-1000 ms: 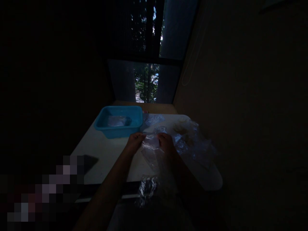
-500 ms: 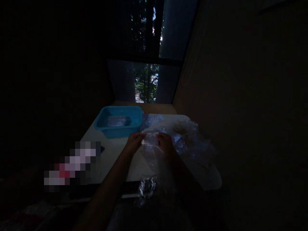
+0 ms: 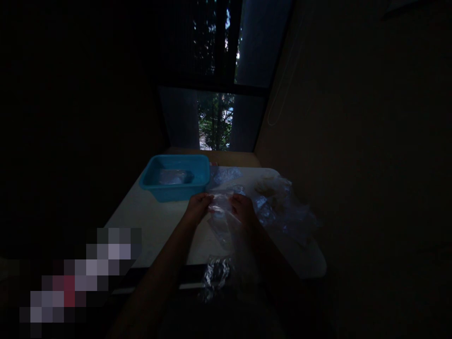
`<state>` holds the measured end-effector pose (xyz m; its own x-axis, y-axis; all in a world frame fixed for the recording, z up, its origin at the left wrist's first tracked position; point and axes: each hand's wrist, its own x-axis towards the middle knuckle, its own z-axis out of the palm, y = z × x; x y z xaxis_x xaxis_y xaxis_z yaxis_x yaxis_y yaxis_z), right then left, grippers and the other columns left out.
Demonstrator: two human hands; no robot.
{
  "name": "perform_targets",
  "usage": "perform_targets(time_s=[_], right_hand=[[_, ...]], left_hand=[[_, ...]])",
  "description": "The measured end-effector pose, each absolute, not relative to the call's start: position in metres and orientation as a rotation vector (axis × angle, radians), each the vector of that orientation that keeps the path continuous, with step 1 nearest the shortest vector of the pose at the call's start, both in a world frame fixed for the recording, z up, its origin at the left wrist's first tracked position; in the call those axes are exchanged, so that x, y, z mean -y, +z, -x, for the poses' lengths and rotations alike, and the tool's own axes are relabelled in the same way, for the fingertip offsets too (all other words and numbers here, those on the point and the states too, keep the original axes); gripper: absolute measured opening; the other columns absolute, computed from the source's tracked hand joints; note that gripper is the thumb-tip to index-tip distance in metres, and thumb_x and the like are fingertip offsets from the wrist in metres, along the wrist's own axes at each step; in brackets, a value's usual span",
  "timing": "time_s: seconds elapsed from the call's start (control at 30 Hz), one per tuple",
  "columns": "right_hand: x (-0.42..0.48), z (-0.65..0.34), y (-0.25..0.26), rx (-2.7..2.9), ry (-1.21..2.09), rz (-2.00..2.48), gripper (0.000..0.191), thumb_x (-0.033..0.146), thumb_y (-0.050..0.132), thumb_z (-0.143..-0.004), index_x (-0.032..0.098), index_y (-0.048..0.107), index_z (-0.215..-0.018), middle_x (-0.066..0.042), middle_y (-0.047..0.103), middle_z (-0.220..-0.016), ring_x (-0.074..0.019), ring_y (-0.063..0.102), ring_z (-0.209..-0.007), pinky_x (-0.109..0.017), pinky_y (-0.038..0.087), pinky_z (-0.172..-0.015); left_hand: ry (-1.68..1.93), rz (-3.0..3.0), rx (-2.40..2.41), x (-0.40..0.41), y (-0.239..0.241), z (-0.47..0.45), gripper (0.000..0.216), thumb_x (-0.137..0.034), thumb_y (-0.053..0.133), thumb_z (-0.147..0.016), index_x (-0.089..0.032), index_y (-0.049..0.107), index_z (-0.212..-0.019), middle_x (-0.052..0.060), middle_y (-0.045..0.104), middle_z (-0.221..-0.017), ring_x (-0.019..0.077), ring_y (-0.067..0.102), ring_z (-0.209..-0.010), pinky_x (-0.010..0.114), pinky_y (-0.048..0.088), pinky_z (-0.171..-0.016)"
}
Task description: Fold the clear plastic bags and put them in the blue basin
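Observation:
A sheet of clear plastic, perhaps a bag (image 3: pixel 221 203), is stretched between my two hands over the white table (image 3: pixel 155 226). My left hand (image 3: pixel 198 205) pinches its left edge, fingers closed. Opposite, my right hand (image 3: pixel 241 207) grips the right edge with the fingers curled in. The plastic hangs down toward me, and a crinkled shiny part (image 3: pixel 216 274) lies over the table's near edge. Dim light hides the finer details of the fingers.
Behind my left hand stands a blue plastic basin (image 3: pixel 176 192) with a flat clear packet (image 3: pixel 173 176) inside. Crumpled clear plastic (image 3: pixel 282 207) spreads over the table's right side. A pixelated patch covers the lower left. A window (image 3: pixel 215 120) is beyond the table.
Both hands keep hold of the plastic in nearly the same place. The pixelated patch at the left has shifted down and to the left.

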<state>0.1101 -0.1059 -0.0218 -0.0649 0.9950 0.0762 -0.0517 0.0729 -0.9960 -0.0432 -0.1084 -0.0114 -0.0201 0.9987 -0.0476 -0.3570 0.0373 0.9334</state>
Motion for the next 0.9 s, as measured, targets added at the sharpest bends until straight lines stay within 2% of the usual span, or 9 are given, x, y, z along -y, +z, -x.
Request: perform_targets(time_s=[0.23, 0.53, 0.9], right_hand=[[0.102, -0.112, -0.030, 1.263, 1.195, 1.114, 0.023, 0.038, 0.055, -0.066, 0.017, 0.052, -0.058, 0.007, 0.040, -0.040, -0.0039, 0.036, -0.035, -0.017, 0.028, -0.038], [0.106, -0.111, -0.020, 1.251, 1.248, 1.096, 0.023, 0.037, 0.055, -0.064, 0.017, 0.048, -0.056, 0.008, 0.037, -0.040, -0.0038, 0.033, -0.035, -0.017, 0.025, -0.035], [0.103, -0.112, -0.026, 1.268, 1.193, 1.126, 0.026, 0.040, 0.054, -0.065, 0.017, 0.047, -0.055, 0.008, 0.037, -0.040, -0.0037, 0.034, -0.036, -0.017, 0.027, -0.037]], left_hand=[[1.336, -0.922, -0.963, 0.105, -0.015, 0.045, 0.024, -0.031, 0.070, -0.050, -0.012, 0.055, -0.053, -0.004, 0.050, -0.043, 0.0073, 0.045, -0.039, 0.020, 0.039, -0.039], [1.341, -0.922, -0.970, 0.105, -0.015, 0.044, 0.024, -0.031, 0.070, -0.049, -0.011, 0.055, -0.052, -0.004, 0.050, -0.043, 0.0067, 0.045, -0.039, 0.019, 0.037, -0.038], [1.330, -0.907, -0.953, 0.105, -0.016, 0.045, 0.027, -0.034, 0.071, -0.050, -0.012, 0.056, -0.052, -0.003, 0.051, -0.044, 0.0079, 0.047, -0.039, 0.021, 0.041, -0.039]])
